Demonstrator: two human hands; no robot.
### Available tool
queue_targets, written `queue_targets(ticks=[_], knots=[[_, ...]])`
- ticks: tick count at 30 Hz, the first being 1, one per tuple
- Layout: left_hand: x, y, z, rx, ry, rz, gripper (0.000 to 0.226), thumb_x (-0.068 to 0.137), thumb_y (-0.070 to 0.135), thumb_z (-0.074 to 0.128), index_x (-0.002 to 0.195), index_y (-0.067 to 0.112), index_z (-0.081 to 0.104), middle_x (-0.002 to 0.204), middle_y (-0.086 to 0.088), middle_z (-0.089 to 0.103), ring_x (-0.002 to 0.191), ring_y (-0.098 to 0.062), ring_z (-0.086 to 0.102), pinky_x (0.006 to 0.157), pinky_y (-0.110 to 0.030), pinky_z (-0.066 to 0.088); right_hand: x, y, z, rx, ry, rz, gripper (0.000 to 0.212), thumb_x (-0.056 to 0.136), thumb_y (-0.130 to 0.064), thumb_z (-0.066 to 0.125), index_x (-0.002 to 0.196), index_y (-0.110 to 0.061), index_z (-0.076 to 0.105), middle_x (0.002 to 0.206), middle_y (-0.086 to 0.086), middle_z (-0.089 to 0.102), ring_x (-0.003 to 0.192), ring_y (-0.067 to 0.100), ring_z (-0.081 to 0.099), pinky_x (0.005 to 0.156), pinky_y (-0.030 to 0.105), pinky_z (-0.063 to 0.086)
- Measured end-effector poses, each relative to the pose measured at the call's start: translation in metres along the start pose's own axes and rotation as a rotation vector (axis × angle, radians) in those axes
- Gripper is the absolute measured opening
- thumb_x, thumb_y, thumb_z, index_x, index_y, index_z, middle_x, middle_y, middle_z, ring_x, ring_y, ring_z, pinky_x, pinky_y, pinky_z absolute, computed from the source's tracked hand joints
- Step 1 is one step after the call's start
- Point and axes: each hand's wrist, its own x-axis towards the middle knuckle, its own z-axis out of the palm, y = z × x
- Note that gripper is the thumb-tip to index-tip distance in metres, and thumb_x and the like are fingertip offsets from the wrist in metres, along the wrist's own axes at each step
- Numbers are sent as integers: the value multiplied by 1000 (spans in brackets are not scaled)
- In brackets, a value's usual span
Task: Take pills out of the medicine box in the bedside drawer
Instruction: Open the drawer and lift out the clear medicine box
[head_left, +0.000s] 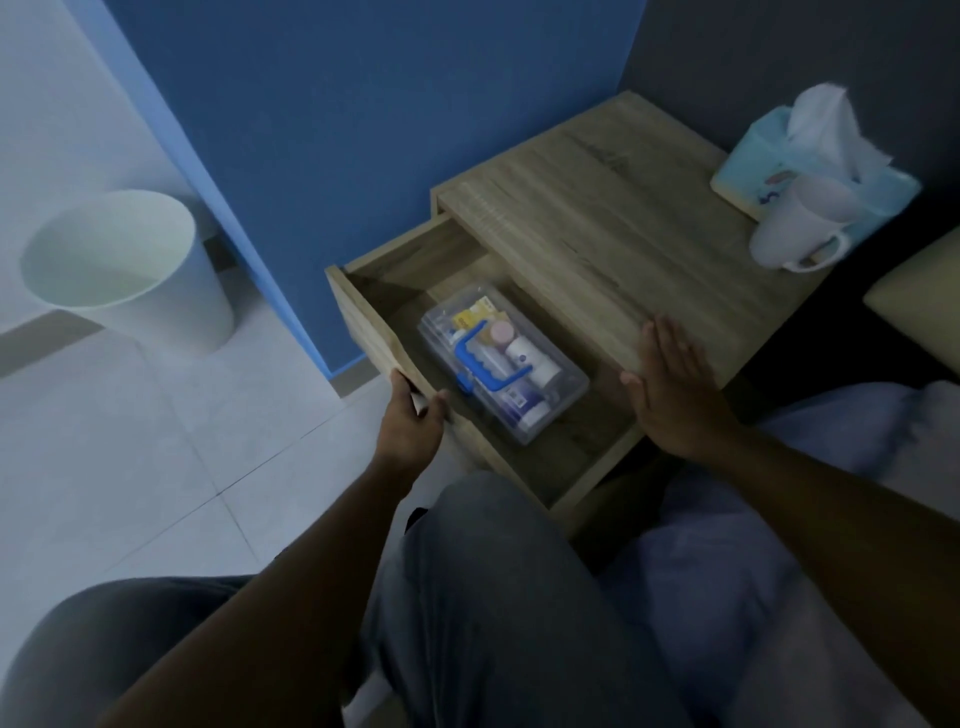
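Sitting at the bottom of the frame, the person has their knees (498, 597) nearest the camera and both arms reaching up toward the centre. The left hand (410, 410) makes a clenched grip on the front panel of the drawer (363, 317), which stands pulled out; the right hand (670, 384) is released, fingers flat, at the front edge of the bedside worktop (623, 234). Just between them, inside the drawer, lies the medicine box (501, 361), clear, lid shut, blue handle on top. Opening looks done; lifting the box, unlatching it and taking pills remain. Farther, upper right, stand a cup (795, 228) and tissues (815, 150).
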Motion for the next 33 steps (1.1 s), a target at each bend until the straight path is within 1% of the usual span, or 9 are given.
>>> queue_targets(ticks=[5, 7, 9, 11, 14, 19, 25, 29, 33], knots=[[-2, 4, -2, 18, 56, -17, 63, 90, 35, 62, 145, 30, 30, 145, 3, 49, 114, -10, 56, 83, -29, 49, 4, 4, 1, -2, -36, 10, 70, 105, -44, 24, 158, -8, -2, 167, 12, -7, 154, 23, -8, 123, 40, -6], [-4, 11, -2, 53, 94, -18, 77, 88, 32, 66, 150, 31, 19, 152, 1, 41, 126, -18, 52, 93, -37, 49, 4, 1, 0, 23, -42, 43, 69, 105, -42, 25, 158, -6, -1, 167, 14, -6, 154, 25, -7, 123, 41, -6], [-4, 24, -2, 151, 153, 66, 94, 83, 28, 72, 151, 35, 8, 161, 1, 23, 143, -27, 33, 107, -46, 38, -1, -9, -1, 53, -11, 68, 68, 105, -39, 26, 157, -3, 2, 166, 18, -2, 154, 30, -4, 123, 43, -4], [-3, 38, -6, 273, 181, 201, 107, 78, 28, 77, 152, 34, 0, 164, 5, 1, 150, -24, 10, 114, -45, 25, -13, -27, -2, 39, 90, -30, 65, 104, -37, 26, 157, -2, 10, 166, 19, 9, 154, 33, 3, 123, 47, 0], [3, 57, -14, 443, 145, 289, 112, 75, 31, 79, 153, 33, -1, 163, 8, -12, 151, -22, -1, 116, -49, 23, -33, -66, 0, 147, 122, -190, 63, 102, -38, 27, 157, -9, 16, 166, 11, 17, 155, 26, 7, 125, 48, 7], [21, 88, -21, 616, 23, 366, 78, 87, 33, 65, 151, 28, 21, 163, 2, 11, 150, -25, 12, 113, -54, 32, -44, -117, 6, 569, -32, -8, 61, 104, -38, 34, 159, -26, 9, 168, -3, 2, 154, 17, -4, 124, 50, 17], [55, 103, -14, 628, -76, 313, 66, 90, 27, 60, 148, 25, 29, 153, -5, 35, 139, -29, 36, 105, -53, 44, -25, -138, 13, 547, -92, 286, 82, 102, -43, 42, 157, -17, -12, 166, 3, -18, 154, 21, -12, 125, 49, 12], [76, 99, -8, 552, -169, 188, 66, 92, 27, 57, 149, 28, 25, 148, -8, 39, 128, -28, 48, 94, -44, 52, -15, -147, 28, 663, -62, 449, 86, 101, -46, 44, 157, -19, -15, 166, 2, -17, 154, 25, 5, 122, 49, 25], [92, 93, -3, 556, -166, 147, 64, 96, 28, 52, 151, 21, 22, 152, -14, 33, 137, -33, 38, 104, -52, 44, -6, -158, 44, 786, 59, 600, 88, 97, -43, 48, 156, -25, -15, 167, -1, -12, 150, 30, 21, 115, 53, 35]])
